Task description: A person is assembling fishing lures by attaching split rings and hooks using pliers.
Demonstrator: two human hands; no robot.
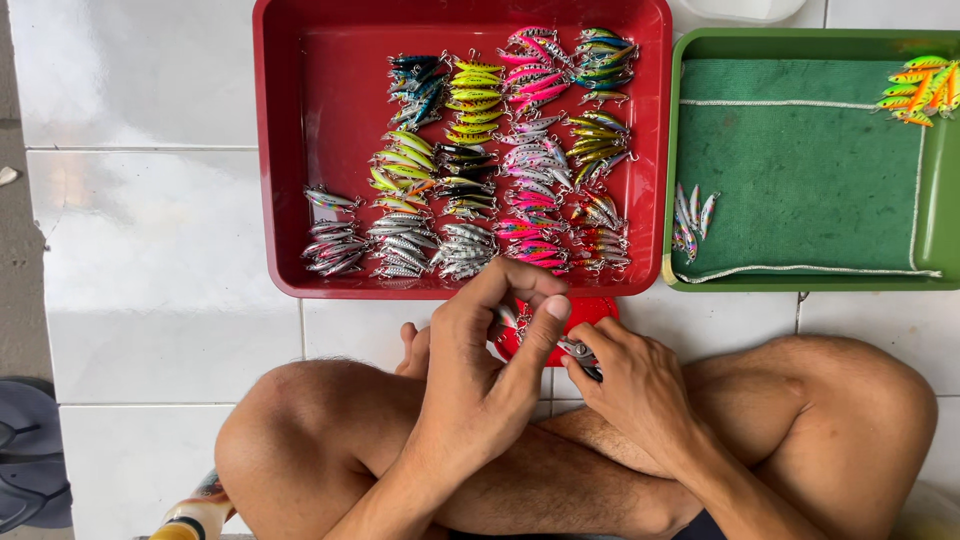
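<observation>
I sit cross-legged on a white tiled floor. My left hand [490, 350] pinches a small silvery fishing lure [507, 316] between thumb and fingers, just in front of the red tray [300, 150]. My right hand [625, 380] grips small metal pliers [580, 355] whose tip points at the lure. Under both hands lies a small red container [590, 310], mostly hidden. The red tray holds several sorted piles of colourful fishing lures [480, 150].
A green tray [940, 200] lined with green cloth stands to the right, with a few silver lures [690, 215] at its left side and orange-yellow lures [920, 90] in its far corner. Dark sandals [30, 450] lie at the left. A bottle [195, 515] rests by my left knee.
</observation>
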